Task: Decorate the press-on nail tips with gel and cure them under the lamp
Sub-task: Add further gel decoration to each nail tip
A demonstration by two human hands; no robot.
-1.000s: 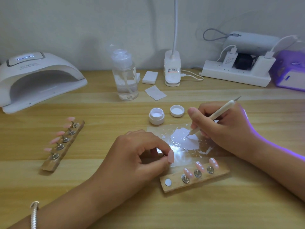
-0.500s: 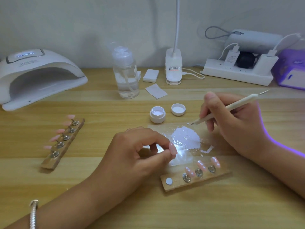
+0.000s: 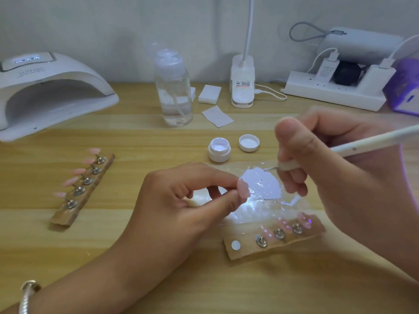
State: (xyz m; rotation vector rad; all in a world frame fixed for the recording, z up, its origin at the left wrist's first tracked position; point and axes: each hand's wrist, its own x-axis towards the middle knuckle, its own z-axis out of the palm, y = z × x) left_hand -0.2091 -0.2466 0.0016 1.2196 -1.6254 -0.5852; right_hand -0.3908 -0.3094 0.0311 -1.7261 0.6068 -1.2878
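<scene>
Pinching one pink nail tip [image 3: 243,188] between thumb and forefinger, a person's left hand [image 3: 181,200] sits at the left edge of a clear plastic sheet [image 3: 260,214] on a wooden table [image 3: 136,268]. The right hand [image 3: 317,159], apart from the left, grips one white dotting pen [image 3: 367,142] with curled fingers. The pen's thin metal point lies at the upper right edge of a puddle of white gel [image 3: 260,182] spread on the sheet. Just beyond the sheet stand one open gel jar [image 3: 219,151] and, beside it, its one lid [image 3: 249,143], lying upturned. Against the sheet's near edge lies a short wooden strip [image 3: 272,248] carrying three metal stands, each with a pink tip, and one bare white disc [image 3: 235,245] at its left end. A second wooden strip [image 3: 84,189], well apart to the left, holds five stands with five pink tips. At the far left sits one white curing lamp [image 3: 45,94], its display lit; a purple lamp [image 3: 405,94] glows at the right edge. Along the back of the table are one clear pump bottle [image 3: 173,91], a stack of white wipes [image 3: 209,94], one loose wipe [image 3: 217,116], a desk lamp base [image 3: 242,87] and one power strip [image 3: 335,96] with plugs in it. One silver bracelet [image 3: 28,293] circles the left wrist.
</scene>
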